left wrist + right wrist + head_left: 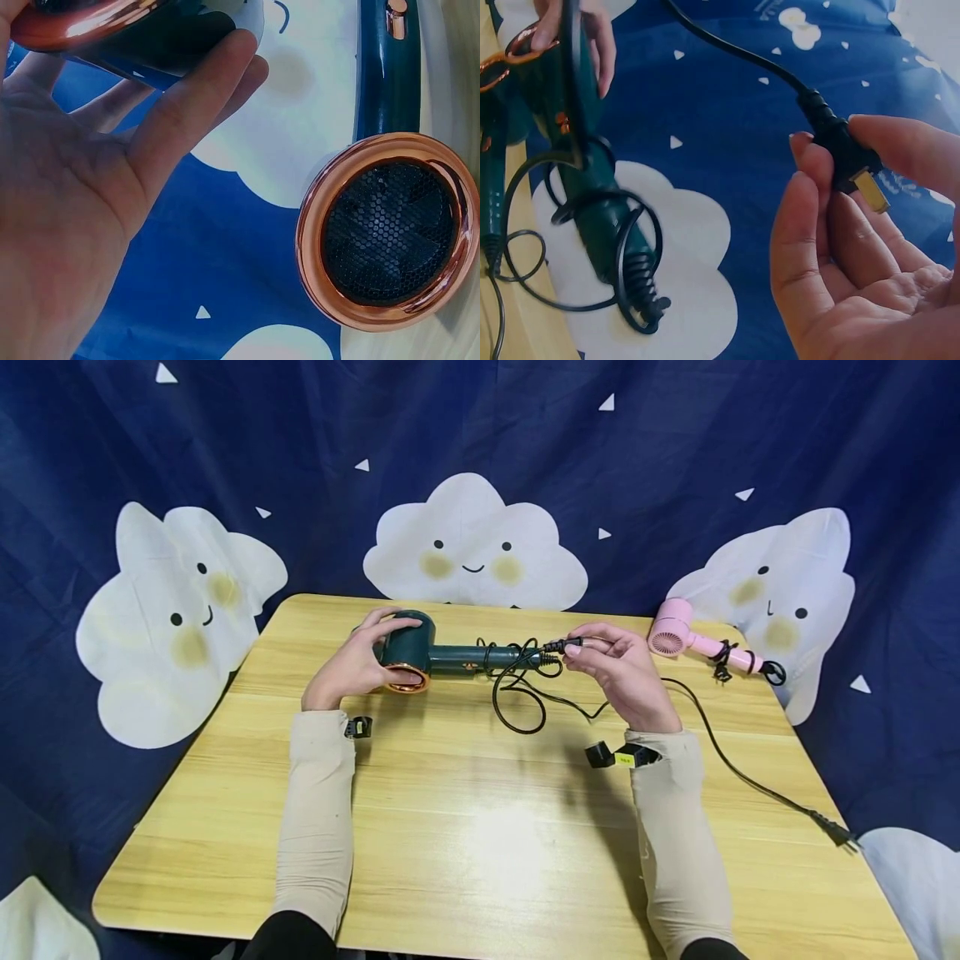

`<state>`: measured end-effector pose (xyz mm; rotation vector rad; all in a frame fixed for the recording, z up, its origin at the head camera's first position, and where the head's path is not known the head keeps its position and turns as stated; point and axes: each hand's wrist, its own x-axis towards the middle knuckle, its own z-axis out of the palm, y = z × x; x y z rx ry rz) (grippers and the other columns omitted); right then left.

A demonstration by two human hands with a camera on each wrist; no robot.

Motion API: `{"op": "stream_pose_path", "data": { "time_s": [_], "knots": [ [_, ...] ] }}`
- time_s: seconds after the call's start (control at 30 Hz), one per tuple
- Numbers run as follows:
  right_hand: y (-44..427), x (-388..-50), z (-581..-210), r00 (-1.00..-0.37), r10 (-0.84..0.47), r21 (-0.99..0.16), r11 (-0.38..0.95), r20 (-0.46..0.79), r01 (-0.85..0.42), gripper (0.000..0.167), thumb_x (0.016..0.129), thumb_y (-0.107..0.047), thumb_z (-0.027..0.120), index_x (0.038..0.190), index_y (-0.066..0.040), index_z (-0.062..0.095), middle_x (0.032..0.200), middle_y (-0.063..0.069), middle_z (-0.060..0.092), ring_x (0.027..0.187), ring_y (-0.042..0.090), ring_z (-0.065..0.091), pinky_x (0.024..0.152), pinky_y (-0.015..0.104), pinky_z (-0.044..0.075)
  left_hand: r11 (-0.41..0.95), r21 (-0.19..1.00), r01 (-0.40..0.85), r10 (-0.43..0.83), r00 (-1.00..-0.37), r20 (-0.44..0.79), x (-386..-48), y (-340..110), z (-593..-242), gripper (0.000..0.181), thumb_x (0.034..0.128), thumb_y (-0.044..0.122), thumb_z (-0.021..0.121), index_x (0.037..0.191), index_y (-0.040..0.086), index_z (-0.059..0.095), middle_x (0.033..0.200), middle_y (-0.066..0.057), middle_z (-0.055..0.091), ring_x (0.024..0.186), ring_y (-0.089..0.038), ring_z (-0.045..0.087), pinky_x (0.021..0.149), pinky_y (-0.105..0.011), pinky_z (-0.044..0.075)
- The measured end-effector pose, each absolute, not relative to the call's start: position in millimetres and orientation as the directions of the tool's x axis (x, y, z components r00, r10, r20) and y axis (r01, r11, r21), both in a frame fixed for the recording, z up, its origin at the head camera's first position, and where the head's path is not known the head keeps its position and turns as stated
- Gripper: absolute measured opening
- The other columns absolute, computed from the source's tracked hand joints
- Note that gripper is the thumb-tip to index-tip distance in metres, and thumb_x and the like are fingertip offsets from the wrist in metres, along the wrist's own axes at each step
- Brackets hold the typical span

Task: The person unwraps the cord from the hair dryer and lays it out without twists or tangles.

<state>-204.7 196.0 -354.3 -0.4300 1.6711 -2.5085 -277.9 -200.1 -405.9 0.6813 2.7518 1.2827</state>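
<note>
My left hand [358,662] grips the round head of a dark green hair dryer [453,658] with a copper rim, fingers above and thumb below. The dryer's handle points right, with its black cord [517,725] looped loosely around it. Between thumb and fingertips, my right hand [621,672] pinches that cord's two-pin plug [847,154], beyond the handle's end. A second green hair dryer [390,82] with a copper ring and mesh lies on the table in the left wrist view. From the head, it is mostly hidden behind the held one.
A pink hair dryer [703,645], its cord bundled, lies at the table's back right corner. Another black cord [738,768] runs across the right side to a plug [834,831] at the table's edge. A blue curtain [637,460] with cloud shapes hangs behind the wooden table [450,827].
</note>
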Motion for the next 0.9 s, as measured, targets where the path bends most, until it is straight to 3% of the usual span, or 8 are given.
{"op": "stream_pose_path", "data": {
  "time_s": [0.57, 0.9],
  "knots": [
    [219.7, -228.1, -381.4, -0.938, -0.342, -0.981, -0.159, -0.049, 0.110, 0.013, 0.094, 0.005, 0.068, 0.103, -0.005, 0.072, 0.090, 0.002, 0.077, 0.081, 0.013, 0.074, 0.079, 0.027, 0.063, 0.542, 0.759, 0.361, 0.362, -0.915, 0.177, -278.3, -207.9, -405.6, 0.088, 0.0684, 0.029, 0.099, 0.145, 0.037, 0.058, 0.167, -0.004, 0.028, 0.141, -0.041, 0.044, 0.112, -0.064, 0.042],
    [231.5, -241.1, -401.8, -0.915, -0.383, -0.969, -0.151, -0.127, 0.197, 0.014, 0.097, 0.005, 0.065, 0.101, -0.006, 0.073, 0.092, 0.003, 0.078, 0.082, 0.012, 0.075, 0.080, 0.028, 0.063, 0.515, 0.781, 0.352, 0.358, -0.917, 0.177, -276.6, -209.1, -403.5, 0.086, 0.0703, 0.024, 0.098, 0.146, 0.032, 0.058, 0.167, -0.003, 0.029, 0.135, -0.044, 0.049, 0.112, -0.065, 0.042]
  ]
}}
